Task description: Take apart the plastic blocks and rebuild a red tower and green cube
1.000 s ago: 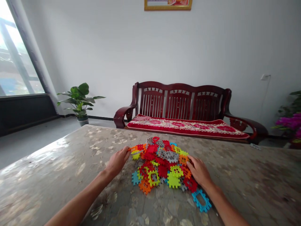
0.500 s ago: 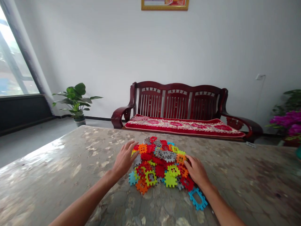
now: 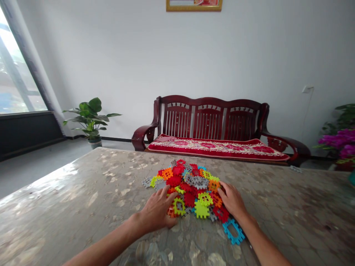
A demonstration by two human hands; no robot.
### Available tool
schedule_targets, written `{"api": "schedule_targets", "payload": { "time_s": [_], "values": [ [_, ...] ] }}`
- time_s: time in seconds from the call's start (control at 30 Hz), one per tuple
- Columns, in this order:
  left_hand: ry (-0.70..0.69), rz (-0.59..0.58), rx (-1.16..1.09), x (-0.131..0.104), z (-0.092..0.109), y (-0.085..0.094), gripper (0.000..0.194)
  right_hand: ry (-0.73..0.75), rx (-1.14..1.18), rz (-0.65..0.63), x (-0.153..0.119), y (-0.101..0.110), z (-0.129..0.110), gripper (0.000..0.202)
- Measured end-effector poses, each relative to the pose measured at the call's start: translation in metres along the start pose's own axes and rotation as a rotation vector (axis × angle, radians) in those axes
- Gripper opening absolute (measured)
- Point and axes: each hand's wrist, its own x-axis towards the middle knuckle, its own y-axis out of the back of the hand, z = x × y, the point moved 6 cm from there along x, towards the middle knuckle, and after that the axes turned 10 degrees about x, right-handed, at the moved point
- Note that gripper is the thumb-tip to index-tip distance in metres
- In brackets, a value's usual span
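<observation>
A heap of coloured plastic tiles with notched edges [image 3: 189, 199] lies on the table. My left hand [image 3: 159, 207] rests against the heap's near left side, fingers apart, partly covering an orange tile [image 3: 170, 211] beside a lime square frame [image 3: 179, 206]. On the heap's right edge, my right hand [image 3: 232, 199] touches the pile near an orange tile [image 3: 213, 185], its fingers spread and holding nothing. A blue frame tile [image 3: 233, 232] lies flat by my right forearm. Grey tiles [image 3: 200, 182] sit on top of the heap.
The table [image 3: 111, 199] has a patterned cover. A grey piece [image 3: 296, 169] lies near its far right edge. Behind stands a dark red wooden bench [image 3: 208, 122] with a red floral cushion [image 3: 216, 147]. Potted plants [image 3: 93, 118] and purple flowers [image 3: 340, 142] flank it.
My left hand has moved toward me and to the right, down the heap's left side. Grey and lime tiles at the heap's left now show. My right hand has hardly moved.
</observation>
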Motion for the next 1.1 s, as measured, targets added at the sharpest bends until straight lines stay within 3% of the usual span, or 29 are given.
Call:
{"api": "schedule_targets", "payload": {
  "time_s": [0.17, 0.43, 0.63, 0.87, 1.1],
  "values": [
    [-0.014, 0.036, 0.027, 0.002, 0.004, 0.005, 0.052, 0.007, -0.007, -0.006, 0.000, 0.000, 0.000, 0.043],
    [-0.062, 0.034, 0.117, -0.007, 0.005, -0.003, 0.021, -0.002, -0.021, -0.018, 0.000, -0.001, 0.000, 0.043],
    [-0.046, 0.000, 0.111, 0.000, -0.001, -0.006, 0.038, 0.015, -0.015, -0.014, 0.000, 0.000, -0.001, 0.044],
    [-0.093, -0.062, 0.153, 0.005, 0.004, 0.003, 0.033, 0.010, -0.004, -0.003, -0.001, 0.001, -0.002, 0.041],
    [0.039, 0.044, -0.093, 0.009, -0.021, 0.013, 0.025, 0.006, -0.018, -0.016, -0.001, 0.000, -0.002, 0.043]
  ]
}}
